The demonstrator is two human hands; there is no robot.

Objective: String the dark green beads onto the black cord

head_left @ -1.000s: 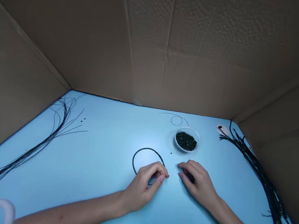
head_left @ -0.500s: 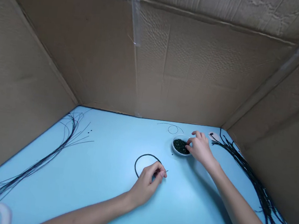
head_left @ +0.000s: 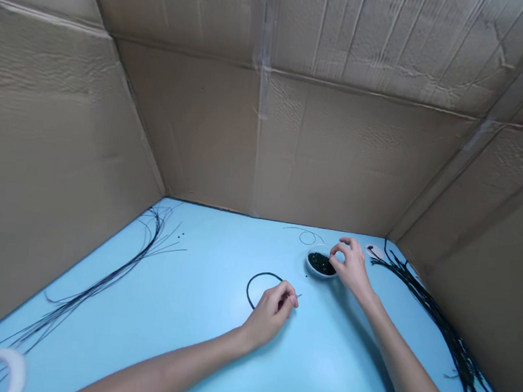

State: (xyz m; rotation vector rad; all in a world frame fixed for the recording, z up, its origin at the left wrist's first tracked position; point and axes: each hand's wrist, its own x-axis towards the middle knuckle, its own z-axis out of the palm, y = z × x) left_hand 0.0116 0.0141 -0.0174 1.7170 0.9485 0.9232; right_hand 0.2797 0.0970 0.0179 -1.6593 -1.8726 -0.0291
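Near the middle of the blue table, my left hand (head_left: 271, 313) pinches the end of a dark beaded strand (head_left: 248, 286), and a thin wire tip pokes out past the fingertips. The rest of the strand curves in a loop behind the hand. My right hand (head_left: 350, 266) is at the right rim of a small white bowl (head_left: 321, 276) of dark green beads (head_left: 320, 263). Its thumb and index finger are pressed together over the beads; whatever is between them is too small to make out.
Dark thin wires (head_left: 108, 276) lie along the left side, and a bundle of dark beaded strands (head_left: 437, 313) lies along the right. A thin coiled wire (head_left: 307, 237) is behind the bowl. Cardboard walls (head_left: 321, 165) surround the table. A white curved object (head_left: 11, 361) shows at bottom left.
The view has shifted, so the table things appear slightly to the right and lower. My right thumb and index finger have come together at the bowl. My left hand still holds the strand.
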